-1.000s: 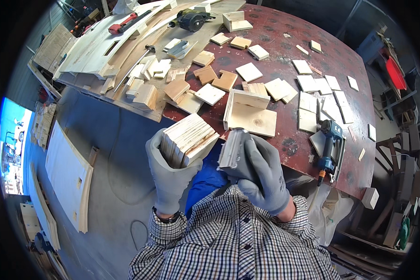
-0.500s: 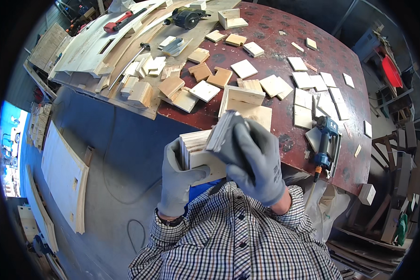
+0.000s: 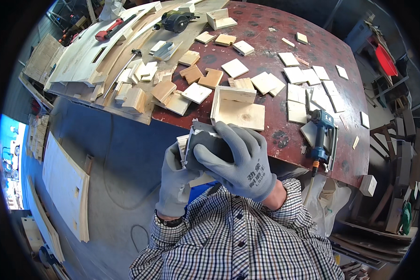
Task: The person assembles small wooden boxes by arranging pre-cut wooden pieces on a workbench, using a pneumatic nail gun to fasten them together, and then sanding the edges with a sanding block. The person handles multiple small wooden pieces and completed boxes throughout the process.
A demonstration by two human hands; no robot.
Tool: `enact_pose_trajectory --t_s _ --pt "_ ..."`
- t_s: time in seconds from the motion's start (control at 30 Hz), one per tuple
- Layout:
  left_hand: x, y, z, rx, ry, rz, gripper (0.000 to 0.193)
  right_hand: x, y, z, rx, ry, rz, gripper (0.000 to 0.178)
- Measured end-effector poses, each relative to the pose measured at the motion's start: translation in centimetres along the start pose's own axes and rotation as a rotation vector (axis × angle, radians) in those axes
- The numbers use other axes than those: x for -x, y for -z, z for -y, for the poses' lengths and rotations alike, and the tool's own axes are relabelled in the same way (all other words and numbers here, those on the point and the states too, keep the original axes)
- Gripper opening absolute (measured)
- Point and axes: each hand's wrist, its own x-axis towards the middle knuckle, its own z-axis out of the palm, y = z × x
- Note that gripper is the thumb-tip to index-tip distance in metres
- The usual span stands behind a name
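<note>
While the left hand [image 3: 174,176] grips wooden pieces [image 3: 202,179] (mostly hidden), I see the right hand [image 3: 243,161] clasping a grey block [image 3: 211,143].

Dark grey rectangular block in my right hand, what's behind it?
Parts of a pale wooden stack show, held in the grey-gloved left hand. The dark grey rectangular block and grey-gloved right hand cover most of it.

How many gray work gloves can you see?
2: one on the left hand, partly hidden behind the right hand, which wears the other and holds a dark gray block. Others may be hidden.
</note>
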Motion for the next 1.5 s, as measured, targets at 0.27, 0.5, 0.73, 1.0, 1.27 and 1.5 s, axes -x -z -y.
enact_pose_trajectory --t_s 0.27,0.5,0.73,1.0,1.27,1.5 --pt "0.7 4.2 1.2 0.316 0.110 0.161 0.076 2.4 -1.2 -6.4 -0.520 -0.417 -0.101 0.066" --pt "0.5 4.2 1.8 0.213 0.034 0.182 0.078 0.1 -0.5 1.0 -0.439 -0.095 0.041 0.068" --pt "0.0 5.2 1.8 0.532 0.043 0.379 0.086 4.1 -5.0 -3.1 -0.779 -0.535 -0.053 0.072" --pt "0.0 3.3 1.6 0.349 -0.012 0.388 0.090 -0.6 -0.6 -0.2 -0.358 0.013 0.042 0.069" --pt "-0.1 4.5 3.0 0.671 0.249 0.236 0.103 2.2 -3.2 -3.0 -1.281 -0.611 0.034 0.069" --pt "-0.8 2.6 2.6 0.431 -0.164 0.037 0.087 3.4 -2.2 1.6 -1.273 -0.532 0.156 0.071"
